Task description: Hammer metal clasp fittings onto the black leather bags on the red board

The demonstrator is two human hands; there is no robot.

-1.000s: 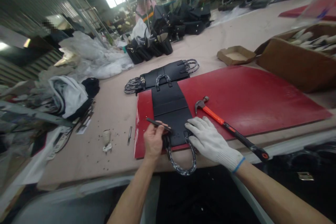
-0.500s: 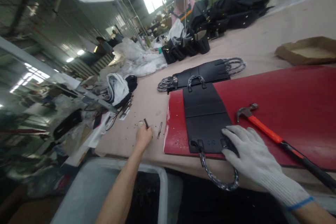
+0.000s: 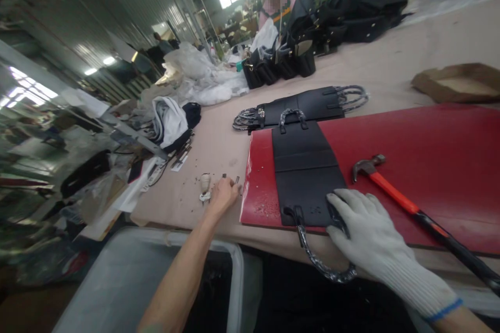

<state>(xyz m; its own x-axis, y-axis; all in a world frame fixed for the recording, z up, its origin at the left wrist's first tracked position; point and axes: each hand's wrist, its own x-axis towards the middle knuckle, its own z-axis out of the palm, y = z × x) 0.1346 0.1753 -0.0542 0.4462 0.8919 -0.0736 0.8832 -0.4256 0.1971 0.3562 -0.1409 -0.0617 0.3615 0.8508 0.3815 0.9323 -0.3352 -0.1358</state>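
Observation:
My left hand [image 3: 223, 195], bare, is closed at the table's left part around a short metal rod tool [image 3: 224, 175]. A second thin metal rod [image 3: 237, 180] shows at its fingertips; I cannot tell whether that one is gripped or only touched. My right hand [image 3: 365, 229], in a white knit glove, lies with fingers apart on the lower right corner of a black leather bag panel [image 3: 307, 158], covering one end of a plastic-wrapped handle [image 3: 326, 269]. That handle hangs over the table's front edge. Another wrapped handle [image 3: 292, 113] is at the panel's far end.
The panel lies on a red board [image 3: 398, 135]. A claw hammer [image 3: 394, 190] rests right of my gloved hand. A pale spool-like object [image 3: 205, 183] stands left. Behind are stacked black panels [image 3: 304, 106], black bags [image 3: 297, 60] and a person. A grey bin [image 3: 234, 291] stands below the edge.
My left hand has moved right, from beside the pale spool-like object to the thin rod on the table. My right hand stays on the panel.

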